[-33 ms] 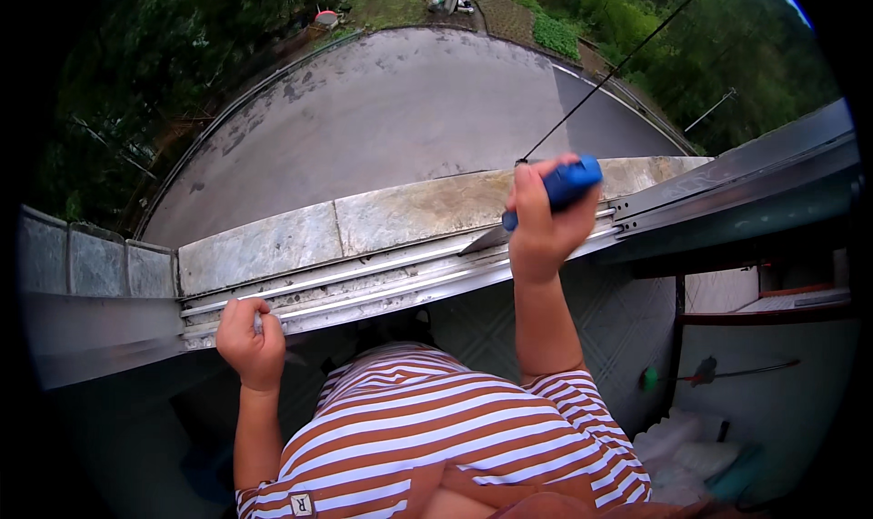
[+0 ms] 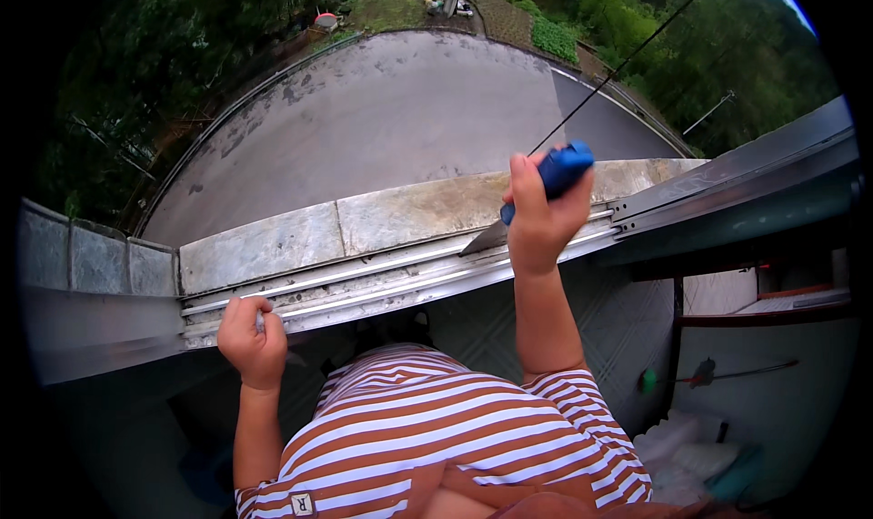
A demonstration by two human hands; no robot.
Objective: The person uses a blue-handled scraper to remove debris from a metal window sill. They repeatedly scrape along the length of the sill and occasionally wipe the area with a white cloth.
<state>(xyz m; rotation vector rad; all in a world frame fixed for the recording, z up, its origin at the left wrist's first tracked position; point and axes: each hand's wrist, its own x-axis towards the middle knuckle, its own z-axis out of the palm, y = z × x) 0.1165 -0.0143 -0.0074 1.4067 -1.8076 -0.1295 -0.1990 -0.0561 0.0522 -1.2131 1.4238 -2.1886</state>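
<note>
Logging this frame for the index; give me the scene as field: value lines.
Window track: pale rails, dark specks between
Left grip: curled closed at the track's left part; contents unclear
Right grip: closed on a blue-handled tool
Blade: slants down toward the track; contact unclear
Sill: stone slabs, outside the track
Outside: grey paved ground, trees beyond

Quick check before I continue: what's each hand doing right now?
Left hand: closed around a pale thing, mostly hidden, can't tell what.
Right hand: closed, holding the blue tool.
</note>
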